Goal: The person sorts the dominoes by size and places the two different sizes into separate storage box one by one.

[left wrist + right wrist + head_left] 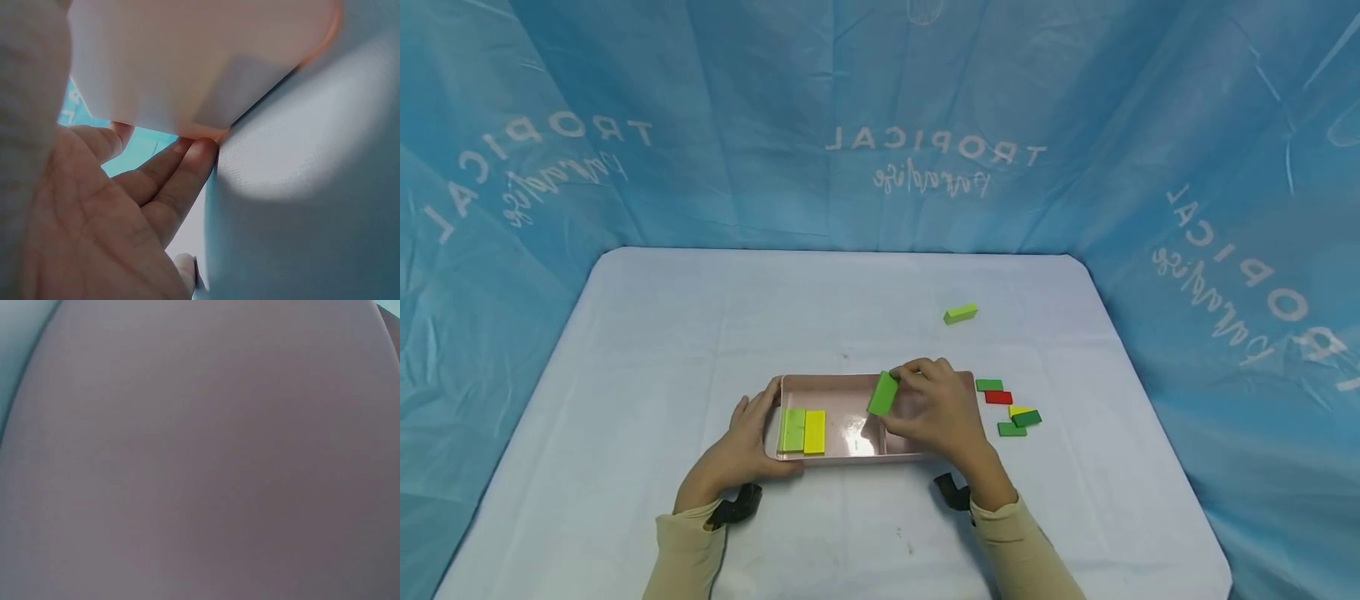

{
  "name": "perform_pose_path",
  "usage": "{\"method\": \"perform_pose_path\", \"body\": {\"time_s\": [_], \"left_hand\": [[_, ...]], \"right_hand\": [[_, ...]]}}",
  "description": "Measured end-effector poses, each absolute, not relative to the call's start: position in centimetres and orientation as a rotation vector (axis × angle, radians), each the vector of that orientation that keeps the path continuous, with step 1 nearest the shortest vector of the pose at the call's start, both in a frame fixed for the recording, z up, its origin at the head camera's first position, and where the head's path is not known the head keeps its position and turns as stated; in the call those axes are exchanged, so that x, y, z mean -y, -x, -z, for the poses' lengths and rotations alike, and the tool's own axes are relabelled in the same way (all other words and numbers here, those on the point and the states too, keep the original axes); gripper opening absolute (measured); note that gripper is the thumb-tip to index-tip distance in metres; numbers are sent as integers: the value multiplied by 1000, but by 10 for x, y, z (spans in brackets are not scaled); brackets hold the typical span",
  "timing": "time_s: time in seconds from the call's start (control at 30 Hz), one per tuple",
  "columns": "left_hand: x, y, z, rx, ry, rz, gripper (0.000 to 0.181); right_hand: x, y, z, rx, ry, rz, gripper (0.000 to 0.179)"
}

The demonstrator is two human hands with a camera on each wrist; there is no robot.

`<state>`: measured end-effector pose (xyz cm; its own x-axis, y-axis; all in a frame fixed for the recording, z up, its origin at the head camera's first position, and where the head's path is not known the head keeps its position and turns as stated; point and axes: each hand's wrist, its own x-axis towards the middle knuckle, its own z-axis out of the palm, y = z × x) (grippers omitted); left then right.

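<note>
A shallow pinkish box (831, 383) with a divider lies on the table. My left hand (741, 450) grips its left end, thumb along the near wall and fingers at the far left corner. The left wrist view shows that hand's fingertips (200, 153) against the box's outer wall (187, 62). Between thumb and fingers, my right hand (936, 412) pinches a green block (883, 393), tilted above the box near the divider. A light green block (793, 430) and a yellow block (815, 432) lie side by side in the left compartment. The box's pale wall (200, 450) fills the right wrist view.
Right of the box lie a red block (998, 397), a dark green block (1027, 418) overlapping a yellow one (1018, 410), and green blocks (988, 385). A light green block (961, 313) sits farther back on the white table (737, 308). Blue curtains (760, 100) surround the table.
</note>
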<state>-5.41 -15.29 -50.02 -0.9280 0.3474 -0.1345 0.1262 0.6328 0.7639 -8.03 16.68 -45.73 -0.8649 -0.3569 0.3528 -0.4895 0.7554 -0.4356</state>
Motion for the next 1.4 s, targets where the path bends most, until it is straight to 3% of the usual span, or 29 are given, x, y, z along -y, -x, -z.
{"method": "perform_pose_path", "body": {"time_s": [0.3, 0.97, 1.4], "left_hand": [[156, 53, 501, -2612, -398, -1169, 136], [157, 55, 500, -2610, -401, -1181, 135], [155, 53, 504, -2591, -393, -1191, 135]], "right_hand": [[-142, 79, 460, 2686, -863, -737, 58], [-114, 90, 462, 2877, -1004, -353, 69], [-105, 91, 464, 2863, -1123, -202, 52]]}}
